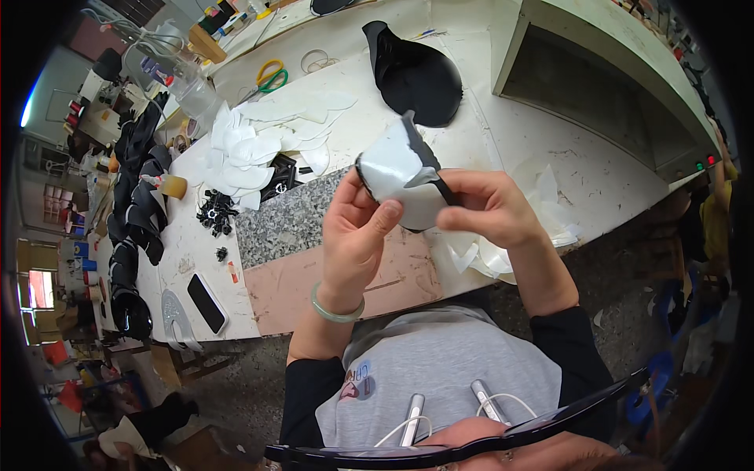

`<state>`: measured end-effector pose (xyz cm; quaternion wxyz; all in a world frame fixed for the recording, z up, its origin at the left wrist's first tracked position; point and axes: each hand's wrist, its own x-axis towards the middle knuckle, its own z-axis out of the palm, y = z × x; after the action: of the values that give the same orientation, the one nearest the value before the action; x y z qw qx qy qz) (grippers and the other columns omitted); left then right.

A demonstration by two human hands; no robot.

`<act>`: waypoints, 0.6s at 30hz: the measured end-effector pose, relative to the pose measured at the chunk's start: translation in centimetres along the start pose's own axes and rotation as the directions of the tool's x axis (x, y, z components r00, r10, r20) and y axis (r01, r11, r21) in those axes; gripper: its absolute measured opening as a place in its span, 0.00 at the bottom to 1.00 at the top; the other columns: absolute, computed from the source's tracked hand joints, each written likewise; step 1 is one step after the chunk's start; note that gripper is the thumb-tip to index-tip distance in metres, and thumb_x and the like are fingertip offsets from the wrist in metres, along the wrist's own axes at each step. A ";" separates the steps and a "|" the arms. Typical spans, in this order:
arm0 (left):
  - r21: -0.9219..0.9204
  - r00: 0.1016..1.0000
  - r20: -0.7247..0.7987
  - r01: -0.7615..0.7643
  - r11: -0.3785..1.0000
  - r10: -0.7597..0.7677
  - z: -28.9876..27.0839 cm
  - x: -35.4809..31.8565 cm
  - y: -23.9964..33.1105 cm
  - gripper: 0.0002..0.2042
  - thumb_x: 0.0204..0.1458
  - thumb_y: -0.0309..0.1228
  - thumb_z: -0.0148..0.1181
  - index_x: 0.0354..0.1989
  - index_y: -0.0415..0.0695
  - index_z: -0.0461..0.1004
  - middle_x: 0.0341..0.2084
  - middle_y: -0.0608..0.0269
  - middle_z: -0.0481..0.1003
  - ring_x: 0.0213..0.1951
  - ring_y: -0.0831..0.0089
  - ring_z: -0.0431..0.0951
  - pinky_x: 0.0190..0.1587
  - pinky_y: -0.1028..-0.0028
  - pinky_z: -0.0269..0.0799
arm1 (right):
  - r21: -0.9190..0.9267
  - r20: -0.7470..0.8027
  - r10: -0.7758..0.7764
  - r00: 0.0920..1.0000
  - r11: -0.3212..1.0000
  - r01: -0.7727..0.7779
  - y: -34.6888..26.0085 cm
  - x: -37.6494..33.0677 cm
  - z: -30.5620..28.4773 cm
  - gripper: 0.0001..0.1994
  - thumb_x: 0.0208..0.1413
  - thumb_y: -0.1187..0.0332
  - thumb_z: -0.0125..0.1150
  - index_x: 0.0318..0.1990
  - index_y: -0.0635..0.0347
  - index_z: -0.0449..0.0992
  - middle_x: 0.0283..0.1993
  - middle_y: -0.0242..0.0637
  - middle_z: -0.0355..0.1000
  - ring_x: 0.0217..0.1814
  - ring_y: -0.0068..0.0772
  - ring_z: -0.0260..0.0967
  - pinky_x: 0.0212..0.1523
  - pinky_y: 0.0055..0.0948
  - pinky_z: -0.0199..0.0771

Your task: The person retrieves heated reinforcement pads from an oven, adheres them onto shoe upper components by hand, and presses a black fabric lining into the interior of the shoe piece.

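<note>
Between my two hands, above the work table, is a curved black piece with a white sheet on its inner face [390,166]; it looks like a shoe upper. My left hand [355,234] grips its lower left edge, thumb pressed on the white face. On the other side my right hand [496,206] pinches the black edge between thumb and fingers. A narrow dark flap stands up at the top of the piece. Under my hands lie a speckled stone slab [287,221] and a pinkish-brown board [338,286].
Left of the slab lie white cut sheets [236,153] and small black parts [216,210]. Farther back are scissors [271,77] and a black shaped piece [416,82]. A phone [206,303] rests near the front edge, translucent scraps [550,208] at right, beside an open-fronted box [589,94].
</note>
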<state>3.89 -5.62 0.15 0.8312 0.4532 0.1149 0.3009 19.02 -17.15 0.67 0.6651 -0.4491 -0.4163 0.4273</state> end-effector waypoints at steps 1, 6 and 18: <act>0.030 0.999 0.015 -0.049 0.998 0.049 -0.1 0.0 0.0 0.26 0.52 0.20 0.60 0.59 0.34 0.58 0.49 0.55 0.71 0.50 0.71 0.72 0.54 0.73 0.68 | 0.126 0.061 0.045 0.997 0.991 -0.052 -0.4 0.0 0.1 0.14 0.46 0.75 0.70 0.39 0.71 0.76 0.33 0.30 0.73 0.36 0.18 0.69 0.37 0.20 0.71; 0.118 0.993 0.091 -0.092 0.989 0.081 -0.3 -0.5 -1.0 0.26 0.52 0.20 0.61 0.60 0.33 0.59 0.48 0.53 0.72 0.50 0.72 0.73 0.51 0.74 0.71 | 0.110 -0.145 0.006 0.989 0.994 0.010 1.1 -0.2 1.1 0.12 0.47 0.74 0.70 0.38 0.69 0.77 0.33 0.31 0.74 0.34 0.16 0.69 0.35 0.17 0.72; -0.002 0.968 0.173 -0.186 0.983 0.184 -2.5 0.1 -0.2 0.22 0.51 0.18 0.61 0.55 0.31 0.65 0.45 0.53 0.75 0.46 0.72 0.75 0.49 0.74 0.73 | 0.286 0.158 -0.034 0.987 0.958 -0.013 1.1 -0.4 -0.5 0.16 0.51 0.73 0.66 0.45 0.73 0.75 0.46 0.38 0.73 0.46 0.19 0.68 0.43 0.20 0.70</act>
<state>2.86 -3.97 -1.40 0.8031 0.4922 0.0020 0.3359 19.16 -17.42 -0.58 0.6894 -0.3099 -0.4049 0.5145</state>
